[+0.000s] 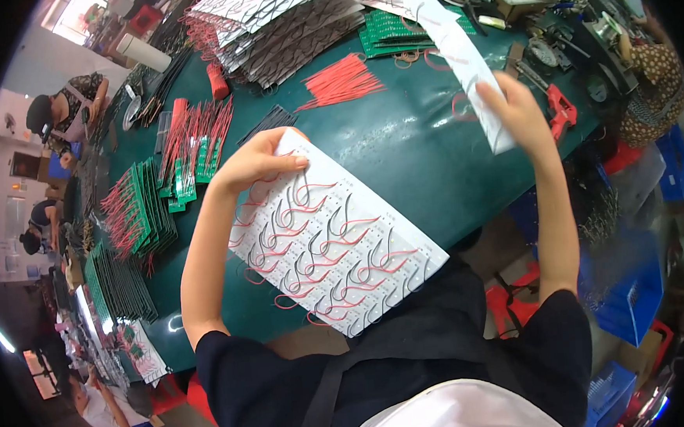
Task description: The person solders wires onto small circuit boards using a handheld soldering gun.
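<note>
My left hand [254,162] grips the far corner of a white panel [336,237] of small modules laced with red and grey wires, which lies tilted over the table's near edge and my lap. My right hand [520,109] is raised above the table to the right, pinching a long white paper strip [462,57] that runs away toward the back. The green table [400,139] lies under both hands.
Stacks of wired panels [284,29] sit at the back, with red wire bundles [342,84], green circuit boards [394,34] and boards with red leads [134,214] at left. A red tool [561,110] lies by my right hand. Other people work at left and right.
</note>
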Motion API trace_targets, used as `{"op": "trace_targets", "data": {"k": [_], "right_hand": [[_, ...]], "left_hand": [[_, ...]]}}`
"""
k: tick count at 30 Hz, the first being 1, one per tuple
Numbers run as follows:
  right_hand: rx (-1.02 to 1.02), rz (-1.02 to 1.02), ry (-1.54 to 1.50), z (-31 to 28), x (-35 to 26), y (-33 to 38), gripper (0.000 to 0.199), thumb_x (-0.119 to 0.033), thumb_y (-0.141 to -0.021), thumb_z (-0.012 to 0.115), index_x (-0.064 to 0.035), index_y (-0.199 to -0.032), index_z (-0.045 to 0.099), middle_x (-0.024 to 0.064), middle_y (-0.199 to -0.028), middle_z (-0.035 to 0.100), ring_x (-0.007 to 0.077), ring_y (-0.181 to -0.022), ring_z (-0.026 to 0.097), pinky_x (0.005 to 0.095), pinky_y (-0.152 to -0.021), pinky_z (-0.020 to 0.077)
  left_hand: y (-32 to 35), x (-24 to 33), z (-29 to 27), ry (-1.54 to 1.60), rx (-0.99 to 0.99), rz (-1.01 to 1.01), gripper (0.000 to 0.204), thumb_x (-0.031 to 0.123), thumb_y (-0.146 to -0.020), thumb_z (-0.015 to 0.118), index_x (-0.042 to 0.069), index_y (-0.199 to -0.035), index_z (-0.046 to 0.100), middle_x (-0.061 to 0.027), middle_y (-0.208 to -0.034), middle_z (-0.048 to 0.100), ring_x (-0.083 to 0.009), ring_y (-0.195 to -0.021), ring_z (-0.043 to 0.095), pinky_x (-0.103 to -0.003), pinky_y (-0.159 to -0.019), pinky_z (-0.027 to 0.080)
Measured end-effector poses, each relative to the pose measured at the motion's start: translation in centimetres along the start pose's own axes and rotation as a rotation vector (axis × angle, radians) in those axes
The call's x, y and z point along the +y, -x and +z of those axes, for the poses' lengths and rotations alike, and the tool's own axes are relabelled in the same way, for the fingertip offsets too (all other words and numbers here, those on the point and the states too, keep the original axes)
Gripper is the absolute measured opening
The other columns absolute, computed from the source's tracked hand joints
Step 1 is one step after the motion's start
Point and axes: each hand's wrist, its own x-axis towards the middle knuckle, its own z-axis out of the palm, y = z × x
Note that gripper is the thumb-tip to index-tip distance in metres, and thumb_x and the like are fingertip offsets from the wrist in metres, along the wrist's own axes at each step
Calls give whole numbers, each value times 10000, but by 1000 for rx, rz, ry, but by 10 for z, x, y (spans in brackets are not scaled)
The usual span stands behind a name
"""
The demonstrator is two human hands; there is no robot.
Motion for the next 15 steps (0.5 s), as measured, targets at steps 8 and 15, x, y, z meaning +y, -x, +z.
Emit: {"op": "trace_targets", "data": {"k": [8,15], "right_hand": [[-180,30,439,-37,25,-171,439,-427,-804,646,11,-785,673,9,-566,550,75,-506,491,248,-451,379],[-118,-25,593,-6,59,-248,528,-539,-818,596,-23,-722,657,3,-524,504,88,-480,436,283,-441,337]], "left_hand": [[-57,-21,19,-144,-134,64,367,205,-766,727,47,-1065,585,4,-855,597,-85,-810,542,-235,-706,444],[-56,-27,26,-619,345,531,405,161,-742,688,58,-1114,564,-85,-924,574,-216,-851,567,-312,-756,457]]}}
